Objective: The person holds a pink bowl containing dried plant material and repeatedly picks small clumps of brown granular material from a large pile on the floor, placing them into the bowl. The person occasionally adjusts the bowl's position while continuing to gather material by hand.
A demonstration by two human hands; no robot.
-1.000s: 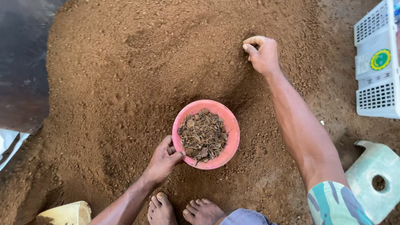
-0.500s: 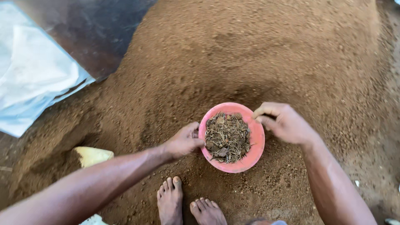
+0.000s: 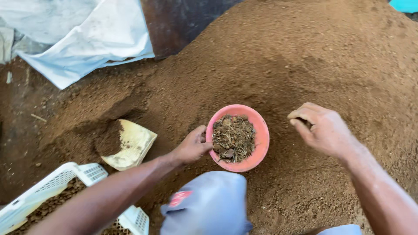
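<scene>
L hand (image 3: 191, 147) grips rim of pink bowl (image 3: 237, 137), which sits on soil heap (image 3: 278, 65) w/ roots and clods inside. R hand (image 3: 320, 129) hovers just beside bowl, fingers curled shut; contents can't be told. White crate (image 3: 52, 187) lower left.

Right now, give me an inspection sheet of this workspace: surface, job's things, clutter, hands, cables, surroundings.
Surface: large mound of brown soil, loose and lumpy.
Job's things: pink bowl set on the soil, holding dry roots and clods.
Clutter: pale scoop-like piece half buried in soil; white slotted crate at lower left.
Hands: left hand grips the bowl's rim; right hand apart from the bowl, fingers curled, contents hidden.
Cables: nothing seen.
Surroundings: white plastic sheet at upper left; dark floor beyond.
</scene>
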